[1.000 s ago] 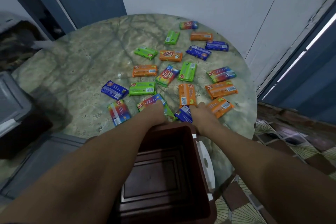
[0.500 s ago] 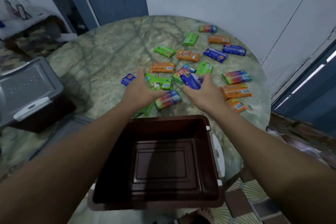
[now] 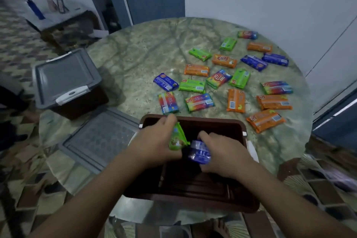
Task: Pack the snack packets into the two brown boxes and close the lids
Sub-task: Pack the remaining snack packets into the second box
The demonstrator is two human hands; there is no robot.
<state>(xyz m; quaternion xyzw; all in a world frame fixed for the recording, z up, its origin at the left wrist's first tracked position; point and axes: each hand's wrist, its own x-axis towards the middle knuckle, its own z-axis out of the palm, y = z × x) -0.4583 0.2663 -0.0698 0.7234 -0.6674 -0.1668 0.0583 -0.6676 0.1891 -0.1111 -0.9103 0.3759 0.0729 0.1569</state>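
An open brown box (image 3: 222, 202) sits at the near edge of the round marble table (image 3: 135, 60). Over its inside, my left hand (image 3: 156, 141) grips a green snack packet (image 3: 177, 139) and my right hand (image 3: 226, 152) grips a blue snack packet (image 3: 199, 152). Both packets hang within the box opening. Several orange, green, blue and rainbow packets (image 3: 235, 100) lie scattered on the table beyond the box. A second brown box (image 3: 85, 102) stands at the table's left edge under a grey lid (image 3: 63, 75) with a white latch.
A loose grey lid (image 3: 100, 137) lies flat to the left of the open box. White walls and blue door frames stand close behind the table. A low bench with small items stands at the far left. Patterned floor tiles surround the table.
Both hands came back from the scattered packets to over the open box, each carrying a packet. The camera view shifted right and down, bringing the closed box closer in.
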